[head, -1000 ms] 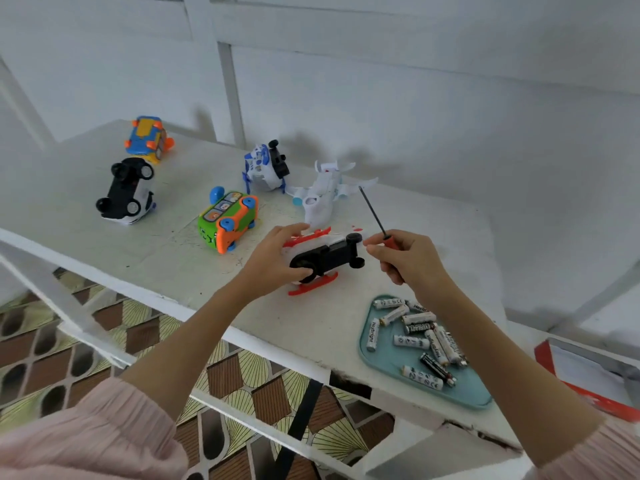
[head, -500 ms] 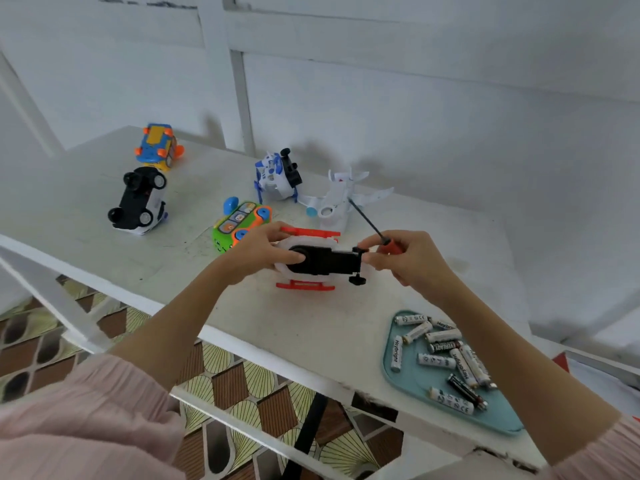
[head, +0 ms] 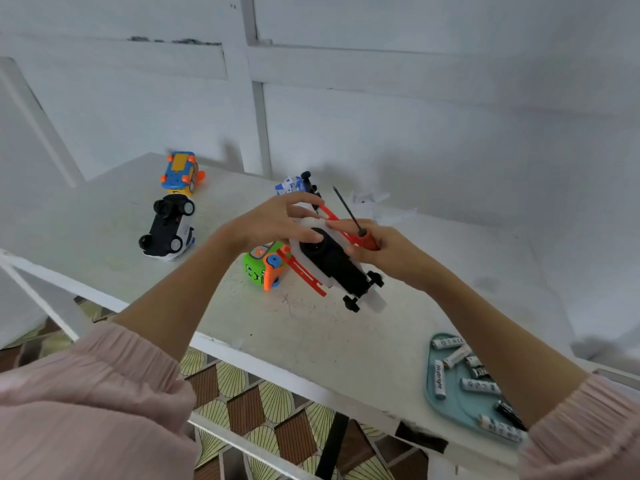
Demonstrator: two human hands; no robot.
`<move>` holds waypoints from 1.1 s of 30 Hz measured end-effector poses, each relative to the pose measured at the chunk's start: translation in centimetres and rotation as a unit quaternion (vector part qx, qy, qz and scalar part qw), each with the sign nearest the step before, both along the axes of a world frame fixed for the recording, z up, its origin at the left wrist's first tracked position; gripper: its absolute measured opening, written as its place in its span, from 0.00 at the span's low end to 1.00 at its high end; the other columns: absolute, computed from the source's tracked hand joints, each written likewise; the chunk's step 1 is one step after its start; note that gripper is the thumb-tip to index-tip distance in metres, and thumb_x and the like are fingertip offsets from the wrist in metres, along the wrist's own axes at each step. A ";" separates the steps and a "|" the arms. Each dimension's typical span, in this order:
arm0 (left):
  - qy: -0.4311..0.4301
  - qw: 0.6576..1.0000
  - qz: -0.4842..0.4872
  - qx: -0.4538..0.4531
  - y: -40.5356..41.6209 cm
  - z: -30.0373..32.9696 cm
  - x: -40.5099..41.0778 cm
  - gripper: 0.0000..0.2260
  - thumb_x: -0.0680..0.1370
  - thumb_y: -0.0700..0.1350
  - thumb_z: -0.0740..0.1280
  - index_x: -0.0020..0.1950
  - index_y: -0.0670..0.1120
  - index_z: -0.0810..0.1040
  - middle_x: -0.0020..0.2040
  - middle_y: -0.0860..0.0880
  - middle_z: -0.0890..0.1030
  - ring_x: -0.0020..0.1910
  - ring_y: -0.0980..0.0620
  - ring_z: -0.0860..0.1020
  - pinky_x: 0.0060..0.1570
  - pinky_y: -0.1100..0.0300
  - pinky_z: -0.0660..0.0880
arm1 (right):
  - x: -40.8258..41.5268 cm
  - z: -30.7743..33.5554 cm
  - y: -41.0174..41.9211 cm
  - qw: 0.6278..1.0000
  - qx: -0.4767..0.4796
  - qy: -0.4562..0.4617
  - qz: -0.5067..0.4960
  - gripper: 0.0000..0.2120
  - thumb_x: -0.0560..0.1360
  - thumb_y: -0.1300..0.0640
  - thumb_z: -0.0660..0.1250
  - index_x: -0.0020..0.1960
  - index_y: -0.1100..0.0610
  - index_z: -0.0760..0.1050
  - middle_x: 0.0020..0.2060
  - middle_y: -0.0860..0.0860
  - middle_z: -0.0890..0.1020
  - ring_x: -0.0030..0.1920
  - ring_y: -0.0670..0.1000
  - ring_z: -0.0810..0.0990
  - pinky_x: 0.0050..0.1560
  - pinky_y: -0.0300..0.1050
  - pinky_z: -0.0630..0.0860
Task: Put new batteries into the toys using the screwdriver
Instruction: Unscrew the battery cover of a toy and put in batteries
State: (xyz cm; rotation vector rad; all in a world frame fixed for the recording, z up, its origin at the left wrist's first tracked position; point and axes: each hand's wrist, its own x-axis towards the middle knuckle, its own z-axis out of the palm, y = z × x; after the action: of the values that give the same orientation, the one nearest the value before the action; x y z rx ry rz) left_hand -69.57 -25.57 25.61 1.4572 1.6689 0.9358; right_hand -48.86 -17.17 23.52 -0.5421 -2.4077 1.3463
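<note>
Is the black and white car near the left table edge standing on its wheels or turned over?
Turned over: the black and white car shows its black underside and wheels upward.

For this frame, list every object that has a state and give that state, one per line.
helicopter toy: belly up, held off the table by both hands
screwdriver: in right hand, tip pointing up, not engaged
left hand: holds the toy's front end
green bus toy: lying on its side
black and white car: wheels up
blue and orange car: overturned
batteries: loose in the teal tray
</note>
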 end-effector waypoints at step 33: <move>-0.090 0.980 0.044 0.171 0.8 -8.8 8.6 0.40 0.74 0.49 0.71 0.75 0.64 0.49 0.72 0.48 0.64 0.59 0.59 0.76 0.53 0.65 0.77 | -0.7 -2.3 0.2 0.892 -0.334 0.249 -0.175 0.12 0.80 0.59 0.57 0.59 0.45 0.70 0.54 0.48 0.80 0.56 0.50 0.79 0.55 0.55 0.77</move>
State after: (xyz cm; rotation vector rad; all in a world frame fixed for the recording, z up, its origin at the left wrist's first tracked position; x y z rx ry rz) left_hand -60.93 -24.78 16.84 1.4735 1.5017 1.4169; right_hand -49.59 -16.93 21.23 -0.6528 -1.3347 1.8475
